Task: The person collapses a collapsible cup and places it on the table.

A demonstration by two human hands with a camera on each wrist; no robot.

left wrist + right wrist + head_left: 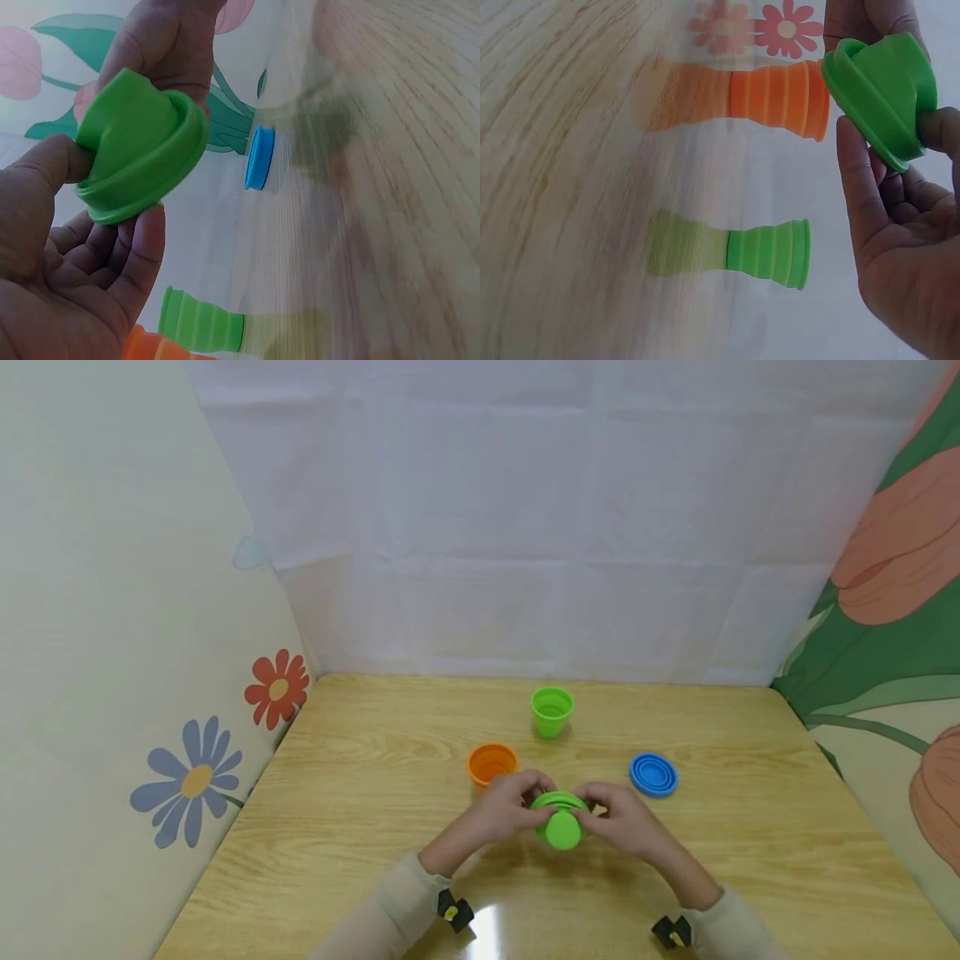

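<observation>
A green collapsible cup [563, 832], partly folded and tilted with its base toward me, is held up above the table between both hands. The left hand [501, 810] pinches its left side, thumb on the folded wall and fingers under the rim in the left wrist view. From the other side the right hand [624, 818] grips it in the same manner, as the right wrist view shows. Just beyond the left hand an orange collapsible cup [492, 758] stands extended, its lower part hidden by that hand in the head view.
Farther back stands a second green cup [552, 714], extended and upright. To the right of the hands a blue collapsible cup [653, 775] lies folded flat on the wooden table [360, 777]. A white cloth [480, 527] hangs behind the table, with flower-patterned panels at both sides.
</observation>
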